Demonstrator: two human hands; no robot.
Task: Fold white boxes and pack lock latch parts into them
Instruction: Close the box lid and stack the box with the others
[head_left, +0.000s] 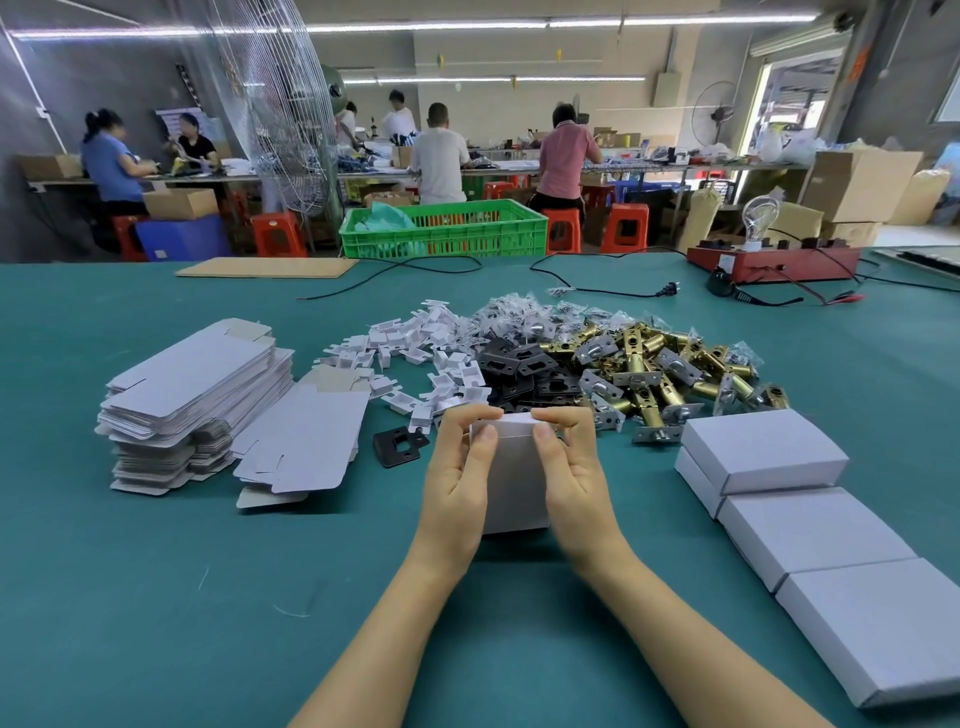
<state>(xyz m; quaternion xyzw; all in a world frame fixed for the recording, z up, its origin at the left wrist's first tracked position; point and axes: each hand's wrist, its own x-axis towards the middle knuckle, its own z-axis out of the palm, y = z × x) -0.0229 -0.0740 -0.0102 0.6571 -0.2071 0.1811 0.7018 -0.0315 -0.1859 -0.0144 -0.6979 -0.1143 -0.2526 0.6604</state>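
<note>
Centrally, over the teal cloth tabletop (156, 597), the left hand (460, 480) and right hand (569, 475) gripped a small white cardboard box (511, 483), thumbs pressed on its top edge, near brass lock latches (670, 371).

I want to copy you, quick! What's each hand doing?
Left hand: fingers grip the box.
Right hand: fingers grip the same box.

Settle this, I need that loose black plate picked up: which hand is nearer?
Left. The left hand grips the white box just beside the black plate; the right hand holds its far side.
</note>
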